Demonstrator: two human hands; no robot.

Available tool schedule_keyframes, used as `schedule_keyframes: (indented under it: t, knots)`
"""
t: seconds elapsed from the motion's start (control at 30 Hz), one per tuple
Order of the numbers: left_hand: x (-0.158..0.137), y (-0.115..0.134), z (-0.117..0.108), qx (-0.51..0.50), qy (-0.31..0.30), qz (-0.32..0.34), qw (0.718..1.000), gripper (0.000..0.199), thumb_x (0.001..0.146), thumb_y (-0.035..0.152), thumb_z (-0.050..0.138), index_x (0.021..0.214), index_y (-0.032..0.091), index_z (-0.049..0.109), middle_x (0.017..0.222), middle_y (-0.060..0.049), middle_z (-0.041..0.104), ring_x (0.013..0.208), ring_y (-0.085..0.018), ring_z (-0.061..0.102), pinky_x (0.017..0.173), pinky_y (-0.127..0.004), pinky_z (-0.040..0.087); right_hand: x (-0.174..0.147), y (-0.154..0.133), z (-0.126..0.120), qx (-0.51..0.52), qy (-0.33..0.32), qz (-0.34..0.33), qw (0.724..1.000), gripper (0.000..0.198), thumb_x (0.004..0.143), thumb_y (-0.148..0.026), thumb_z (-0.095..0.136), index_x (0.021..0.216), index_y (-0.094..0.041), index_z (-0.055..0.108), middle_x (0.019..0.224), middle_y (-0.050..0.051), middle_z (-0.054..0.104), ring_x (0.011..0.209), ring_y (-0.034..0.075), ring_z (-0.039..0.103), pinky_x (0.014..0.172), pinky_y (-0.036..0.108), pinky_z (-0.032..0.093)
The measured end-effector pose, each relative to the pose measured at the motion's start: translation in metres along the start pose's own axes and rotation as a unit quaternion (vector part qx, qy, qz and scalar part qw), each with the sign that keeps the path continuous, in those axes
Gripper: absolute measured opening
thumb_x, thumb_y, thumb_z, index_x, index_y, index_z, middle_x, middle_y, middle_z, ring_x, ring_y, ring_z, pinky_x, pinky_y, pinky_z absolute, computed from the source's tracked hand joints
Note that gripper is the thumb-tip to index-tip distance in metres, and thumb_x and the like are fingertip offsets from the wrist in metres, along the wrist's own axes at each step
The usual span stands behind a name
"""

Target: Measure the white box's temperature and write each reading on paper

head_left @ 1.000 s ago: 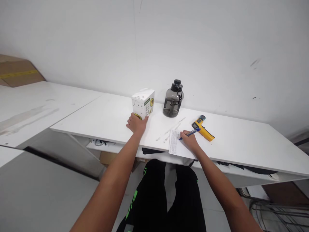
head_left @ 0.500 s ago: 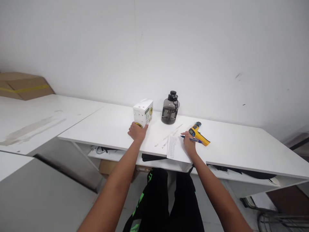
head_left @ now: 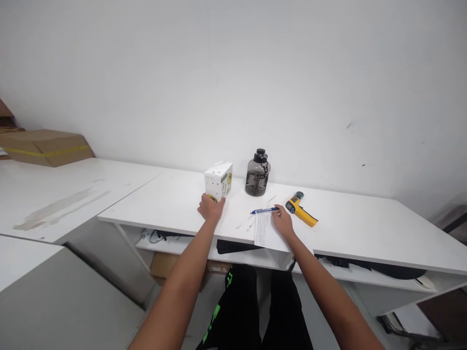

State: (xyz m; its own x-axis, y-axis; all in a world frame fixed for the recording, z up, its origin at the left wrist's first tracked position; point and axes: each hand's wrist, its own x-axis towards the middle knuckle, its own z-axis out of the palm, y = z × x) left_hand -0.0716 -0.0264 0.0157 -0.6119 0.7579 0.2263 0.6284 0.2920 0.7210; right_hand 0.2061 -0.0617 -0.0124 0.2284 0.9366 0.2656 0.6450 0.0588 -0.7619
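My left hand [head_left: 210, 206] is closed round the near lower part of a white printed box [head_left: 215, 182], which stands upright on the white table. In my right hand [head_left: 282, 219] a blue pen [head_left: 263, 211] is held by its right end, pointing left. A sheet of paper with writing [head_left: 262, 231] lies under that hand at the table's front edge. Just right of the hand lies a yellow infrared thermometer gun [head_left: 302, 211]. Behind, between the two hands, stands a dark see-through bottle [head_left: 257, 176] partly filled with liquid.
A cardboard box [head_left: 49, 148] with yellow tape sits on the adjoining table at the left. Below the tabletop [head_left: 350, 218] a shelf [head_left: 171, 244] holds cables and dark flat items. A white wall [head_left: 233, 87] rises directly behind the tables.
In my right hand the pen has swung from pointing across to the right to sticking out left. My left hand stays on the box. The whole view has shifted slightly.
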Motion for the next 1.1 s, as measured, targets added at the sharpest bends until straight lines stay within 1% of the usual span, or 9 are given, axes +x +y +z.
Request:
schedule_keyframes:
  t: [0.13,0.37,0.83,1.1]
  knots:
    - [-0.0001,-0.0010,0.0000,-0.009,0.005,0.002,1.000,0.072,0.070,0.051,0.069,0.126,0.020,0.037,0.129,-0.015,0.057,0.121,-0.034,0.051,0.097,-0.047,0.037,-0.0006,-0.0026,-0.0010,-0.018,-0.002,0.007,1.000,0.045,0.086,-0.027,0.044,0.128,-0.017,0.059,0.108,0.009,0.071,0.096,0.024,0.065,0.089,0.036,0.048]
    - [0.0013,-0.0031,0.0014,-0.009,0.005,0.001,1.000,0.065,0.070,0.052,0.070,0.120,0.021,0.041,0.123,-0.014,0.059,0.118,-0.034,0.052,0.096,-0.046,0.039,-0.0003,-0.0020,-0.0015,-0.020,0.002,0.003,1.000,0.045,0.086,-0.028,0.045,0.128,-0.017,0.060,0.109,0.008,0.071,0.097,0.024,0.065,0.090,0.036,0.048]
    - [0.0012,-0.0036,0.0037,-0.011,0.005,-0.002,1.000,0.065,0.070,0.052,0.069,0.118,0.022,0.039,0.124,-0.013,0.057,0.120,-0.033,0.051,0.098,-0.047,0.037,0.0002,-0.0014,-0.0025,-0.018,0.009,-0.001,1.000,0.045,0.084,-0.028,0.047,0.125,-0.017,0.061,0.104,0.008,0.072,0.089,0.023,0.065,0.086,0.037,0.049]
    - [0.0006,-0.0004,0.0006,-0.003,-0.005,-0.012,1.000,0.066,0.070,0.052,0.070,0.119,0.021,0.040,0.126,-0.013,0.057,0.119,-0.033,0.051,0.098,-0.046,0.038,-0.0004,0.0013,-0.0024,0.000,0.016,-0.006,1.000,0.046,0.084,-0.030,0.047,0.126,-0.018,0.061,0.101,0.007,0.072,0.085,0.023,0.064,0.085,0.036,0.049]
